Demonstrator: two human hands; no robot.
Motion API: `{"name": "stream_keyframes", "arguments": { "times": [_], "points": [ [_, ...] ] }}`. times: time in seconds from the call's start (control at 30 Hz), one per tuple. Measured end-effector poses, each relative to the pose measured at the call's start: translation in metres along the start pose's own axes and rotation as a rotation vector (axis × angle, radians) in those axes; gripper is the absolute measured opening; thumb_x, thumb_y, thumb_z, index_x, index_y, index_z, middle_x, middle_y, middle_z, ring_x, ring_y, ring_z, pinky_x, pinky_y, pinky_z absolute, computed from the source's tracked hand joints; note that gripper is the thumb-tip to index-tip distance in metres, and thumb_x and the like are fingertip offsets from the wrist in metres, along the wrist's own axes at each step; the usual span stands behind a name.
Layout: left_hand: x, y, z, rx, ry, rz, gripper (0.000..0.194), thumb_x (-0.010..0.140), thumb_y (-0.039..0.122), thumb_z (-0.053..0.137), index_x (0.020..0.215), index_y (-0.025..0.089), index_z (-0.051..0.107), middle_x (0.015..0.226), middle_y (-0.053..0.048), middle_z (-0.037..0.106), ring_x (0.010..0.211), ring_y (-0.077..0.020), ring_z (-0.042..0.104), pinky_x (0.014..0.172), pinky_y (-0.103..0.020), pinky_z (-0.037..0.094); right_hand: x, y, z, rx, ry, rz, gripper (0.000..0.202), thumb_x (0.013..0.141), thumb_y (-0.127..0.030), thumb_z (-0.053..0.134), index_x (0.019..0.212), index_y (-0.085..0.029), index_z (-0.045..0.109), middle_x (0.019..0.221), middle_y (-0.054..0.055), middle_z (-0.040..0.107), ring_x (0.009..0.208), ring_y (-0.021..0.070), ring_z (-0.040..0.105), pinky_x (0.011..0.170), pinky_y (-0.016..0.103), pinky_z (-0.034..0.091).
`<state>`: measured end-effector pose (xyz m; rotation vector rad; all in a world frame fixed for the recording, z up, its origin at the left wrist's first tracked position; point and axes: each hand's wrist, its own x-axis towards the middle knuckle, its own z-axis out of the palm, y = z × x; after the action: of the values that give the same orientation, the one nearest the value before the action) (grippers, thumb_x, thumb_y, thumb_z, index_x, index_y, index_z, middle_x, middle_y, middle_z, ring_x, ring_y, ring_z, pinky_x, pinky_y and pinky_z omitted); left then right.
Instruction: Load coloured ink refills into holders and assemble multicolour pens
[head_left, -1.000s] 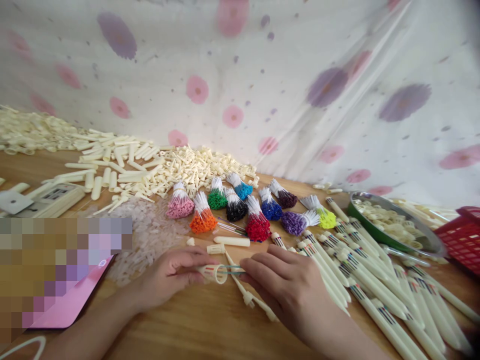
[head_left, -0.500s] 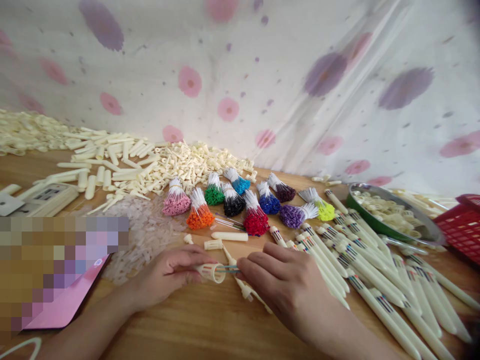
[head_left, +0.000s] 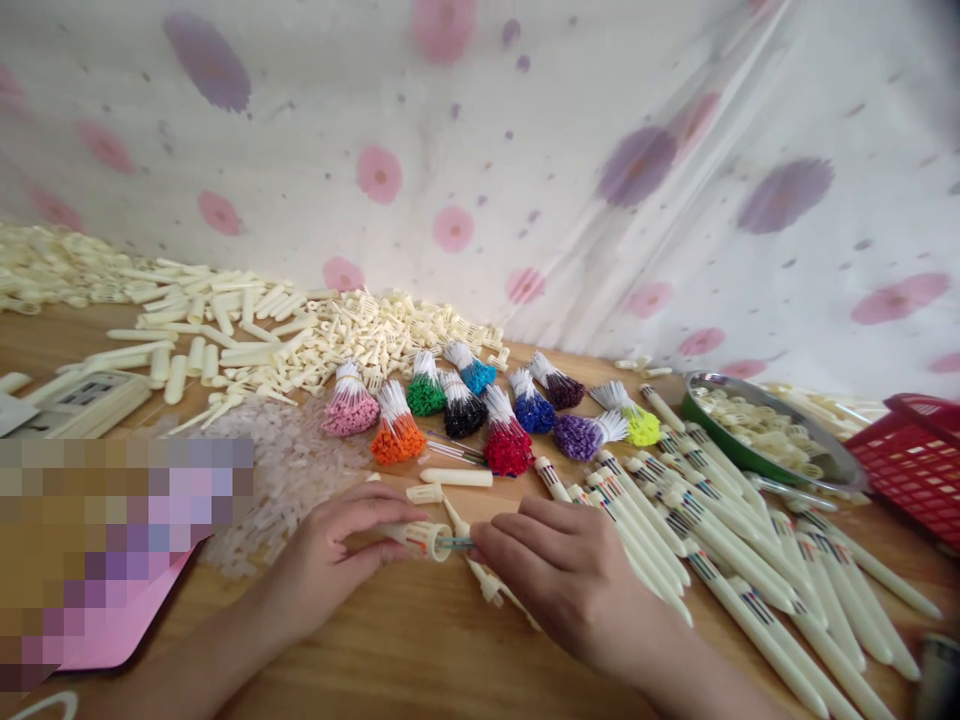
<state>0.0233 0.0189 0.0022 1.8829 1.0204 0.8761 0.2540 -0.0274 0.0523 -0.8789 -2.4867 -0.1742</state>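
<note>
Between the thumb and fingers of my left hand (head_left: pixel 326 550) is a slotted cream pen barrel section (head_left: pixel 433 543), its open end turned to the right. My right hand (head_left: pixel 559 575) pinches thin bluish pen refills (head_left: pixel 458 543), whose left ends reach into that opening; their exact number is hard to make out. Some red shows through the slots. Right behind the hands lie another slotted cream piece (head_left: pixel 424 493) and a smooth cream tube (head_left: pixel 456 477). Cream cone-tipped parts (head_left: pixel 487 582) lie partly hidden under my right hand.
Tied bundles of coloured-ended white sticks, such as a red one (head_left: pixel 508 440), stand behind the hands. Finished-looking multicolour pens (head_left: pixel 739 535) cover the right side. A green-sided bowl (head_left: pixel 720 425), red basket (head_left: pixel 907 465), cream parts pile (head_left: pixel 375 335) and translucent pieces (head_left: pixel 277 480) surround the workspace.
My right hand has moved slightly left toward the barrel section, and less of the refills shows between them. The view has shifted a little to the right.
</note>
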Motion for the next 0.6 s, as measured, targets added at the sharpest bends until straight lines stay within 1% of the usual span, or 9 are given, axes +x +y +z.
{"name": "stream_keyframes", "arguments": {
  "times": [0.07, 0.17, 0.23, 0.3, 0.33, 0.4, 0.5, 0.53, 0.6],
  "points": [
    [0.0, 0.001, 0.002, 0.014, 0.039, -0.002, 0.021, 0.069, 0.02, 0.067, 0.087, 0.029, 0.073, 0.094, -0.002, 0.071, 0.091, -0.0205, 0.063, 0.085, -0.031, 0.048, 0.0, 0.001, -0.002, -0.034, 0.006, -0.026, 0.018, 0.089, -0.012, 0.043, 0.091, -0.009, 0.06, 0.07, 0.005, 0.062, 0.056, 0.0135, 0.046, 0.05, 0.027, 0.034],
    [0.001, 0.004, 0.004, 0.015, 0.077, -0.049, 0.018, 0.067, 0.021, 0.067, 0.083, 0.026, 0.072, 0.09, -0.002, 0.071, 0.089, -0.0215, 0.063, 0.084, -0.032, 0.049, 0.001, 0.005, -0.003, -0.053, 0.008, -0.004, 0.018, 0.091, -0.014, 0.042, 0.093, -0.011, 0.06, 0.073, 0.006, 0.064, 0.061, 0.0139, 0.052, 0.055, 0.027, 0.039],
    [0.001, 0.005, 0.004, -0.001, 0.098, -0.093, 0.014, 0.067, 0.021, 0.066, 0.08, 0.023, 0.069, 0.086, -0.002, 0.07, 0.086, -0.0211, 0.063, 0.081, -0.032, 0.049, 0.0, 0.011, -0.004, -0.024, 0.018, 0.082, 0.016, 0.091, -0.019, 0.044, 0.095, -0.013, 0.059, 0.078, 0.006, 0.065, 0.068, 0.0139, 0.057, 0.059, 0.026, 0.042],
    [0.002, 0.005, 0.003, -0.015, 0.117, -0.13, 0.011, 0.067, 0.022, 0.066, 0.078, 0.022, 0.065, 0.082, -0.001, 0.069, 0.082, -0.0199, 0.062, 0.079, -0.03, 0.049, -0.005, 0.017, -0.003, 0.005, 0.007, 0.221, 0.018, 0.092, -0.023, 0.043, 0.095, -0.015, 0.059, 0.08, 0.005, 0.065, 0.07, 0.0134, 0.059, 0.061, 0.024, 0.043],
    [0.002, 0.004, 0.003, -0.02, 0.129, -0.142, 0.01, 0.067, 0.024, 0.066, 0.077, 0.022, 0.063, 0.081, 0.0, 0.068, 0.081, -0.0193, 0.062, 0.078, -0.03, 0.049, -0.009, 0.02, -0.002, 0.0, -0.019, 0.292, 0.019, 0.093, -0.025, 0.042, 0.094, -0.016, 0.058, 0.078, 0.005, 0.065, 0.069, 0.0133, 0.059, 0.06, 0.024, 0.042],
    [0.003, 0.002, 0.003, -0.034, 0.15, -0.161, 0.01, 0.068, 0.025, 0.066, 0.077, 0.022, 0.061, 0.08, 0.0, 0.066, 0.08, -0.0184, 0.061, 0.076, -0.029, 0.048, -0.02, 0.025, 0.002, -0.066, -0.117, 0.395, 0.021, 0.093, -0.027, 0.04, 0.085, -0.017, 0.057, 0.073, 0.003, 0.063, 0.065, 0.014, 0.059, 0.056, 0.024, 0.041],
    [0.004, 0.0, 0.003, -0.099, 0.159, -0.222, 0.014, 0.07, 0.028, 0.066, 0.08, 0.021, 0.059, 0.08, 0.0, 0.065, 0.077, -0.0174, 0.06, 0.071, -0.027, 0.047, -0.044, 0.03, 0.014, -0.248, -0.294, 0.453, 0.021, 0.09, -0.027, 0.045, 0.074, -0.018, 0.054, 0.071, 0.003, 0.062, 0.065, 0.017, 0.059, 0.054, 0.026, 0.04],
    [0.005, -0.001, 0.003, -0.135, 0.153, -0.252, 0.016, 0.071, 0.03, 0.066, 0.082, 0.021, 0.059, 0.079, 0.0, 0.065, 0.075, -0.0169, 0.06, 0.068, -0.026, 0.047, -0.052, 0.031, 0.018, -0.306, -0.329, 0.461, 0.019, 0.089, -0.026, 0.047, 0.074, -0.018, 0.054, 0.072, 0.003, 0.062, 0.067, 0.0181, 0.059, 0.055, 0.026, 0.041],
    [0.005, -0.001, 0.003, -0.211, 0.142, -0.305, 0.02, 0.072, 0.034, 0.065, 0.083, 0.021, 0.057, 0.076, 0.001, 0.064, 0.069, -0.0155, 0.059, 0.062, -0.024, 0.046, -0.066, 0.032, 0.026, -0.397, -0.358, 0.467, 0.016, 0.087, -0.025, 0.05, 0.074, -0.018, 0.054, 0.073, 0.004, 0.062, 0.069, 0.0196, 0.059, 0.057, 0.027, 0.041]
  ]
}}
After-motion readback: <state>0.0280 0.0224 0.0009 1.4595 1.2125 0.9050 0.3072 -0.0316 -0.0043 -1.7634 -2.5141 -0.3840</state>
